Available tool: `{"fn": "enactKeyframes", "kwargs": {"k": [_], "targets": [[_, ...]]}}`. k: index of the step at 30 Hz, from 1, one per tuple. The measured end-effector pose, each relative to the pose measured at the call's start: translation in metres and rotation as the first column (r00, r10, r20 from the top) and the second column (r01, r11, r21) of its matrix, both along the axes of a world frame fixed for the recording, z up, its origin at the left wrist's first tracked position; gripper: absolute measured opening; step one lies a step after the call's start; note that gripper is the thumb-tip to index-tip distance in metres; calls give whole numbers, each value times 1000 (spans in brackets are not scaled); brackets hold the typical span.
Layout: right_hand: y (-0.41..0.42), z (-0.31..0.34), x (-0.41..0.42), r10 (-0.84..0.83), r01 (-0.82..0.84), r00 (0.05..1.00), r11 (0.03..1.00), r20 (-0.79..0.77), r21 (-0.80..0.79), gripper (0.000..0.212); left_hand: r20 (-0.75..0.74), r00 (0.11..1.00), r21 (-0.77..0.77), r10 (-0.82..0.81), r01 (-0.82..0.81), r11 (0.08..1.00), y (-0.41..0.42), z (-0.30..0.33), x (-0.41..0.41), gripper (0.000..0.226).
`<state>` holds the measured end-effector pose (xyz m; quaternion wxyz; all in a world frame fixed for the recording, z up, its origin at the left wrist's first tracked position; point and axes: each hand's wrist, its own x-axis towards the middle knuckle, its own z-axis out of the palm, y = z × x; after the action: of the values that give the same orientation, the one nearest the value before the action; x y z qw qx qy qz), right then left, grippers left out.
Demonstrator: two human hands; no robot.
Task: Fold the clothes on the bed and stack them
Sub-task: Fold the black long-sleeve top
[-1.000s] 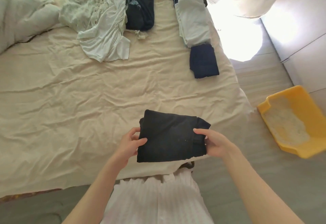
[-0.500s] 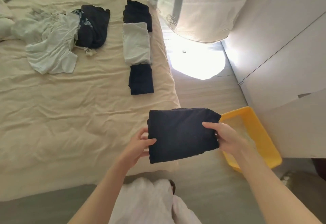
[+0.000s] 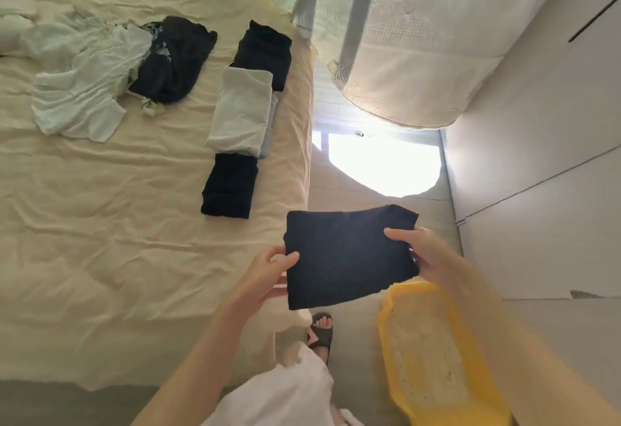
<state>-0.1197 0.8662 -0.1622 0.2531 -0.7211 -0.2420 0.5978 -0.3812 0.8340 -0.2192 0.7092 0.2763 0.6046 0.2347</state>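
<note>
Your cream-sheeted bed (image 3: 100, 224) carries three folded piles and two loose garments; your left hand (image 3: 268, 271) and right hand (image 3: 426, 254) pinch one folded black garment (image 3: 349, 257).

Folded garment (image 3: 349, 257) held in air between left hand (image 3: 268, 271) and right hand (image 3: 423, 254), off the right edge of the bed (image 3: 100, 224), above floor. On bed near right edge: three folded stacks in a row, far stack (image 3: 263, 54), middle stack (image 3: 242, 113), near stack (image 3: 230, 185), each touching the next. Left of them, a heap of unfolded clothes (image 3: 111, 79). Tray (image 3: 477, 375) on floor, right of bed, below right forearm. Sandalled foot (image 3: 321, 330) between bed and tray.
</note>
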Motion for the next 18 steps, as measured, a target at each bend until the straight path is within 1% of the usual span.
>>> {"fn": "enactKeyframes", "kwargs": {"k": [3, 6, 9, 11, 15, 18], "targets": [[54, 4, 24, 99, -99, 995, 995, 0, 10, 14, 4, 997, 1, 75, -75, 997, 27, 3, 27, 16], [108, 9, 31, 191, -191, 982, 982, 2, 2, 15, -8, 992, -21, 124, -125, 992, 50, 9, 40, 18], [166, 6, 24, 305, -305, 952, 952, -9, -19, 24, -35, 978, -39, 204, -205, 978, 77, 12, 43, 23], [207, -1, 9, 390, -391, 920, 920, -19, -36, 30, -41, 956, -51, 289, -291, 955, 96, 12, 40, 24], [299, -14, -38, 545, -548, 836, 835, -66, -51, 37, -19, 857, -42, 514, -515, 856, 144, 6, 31, 20], [379, -20, -85, 691, -695, 717, 719, -97, -16, 32, -79, 724, -32, 686, -689, 724, 198, -3, 17, 23]]}}
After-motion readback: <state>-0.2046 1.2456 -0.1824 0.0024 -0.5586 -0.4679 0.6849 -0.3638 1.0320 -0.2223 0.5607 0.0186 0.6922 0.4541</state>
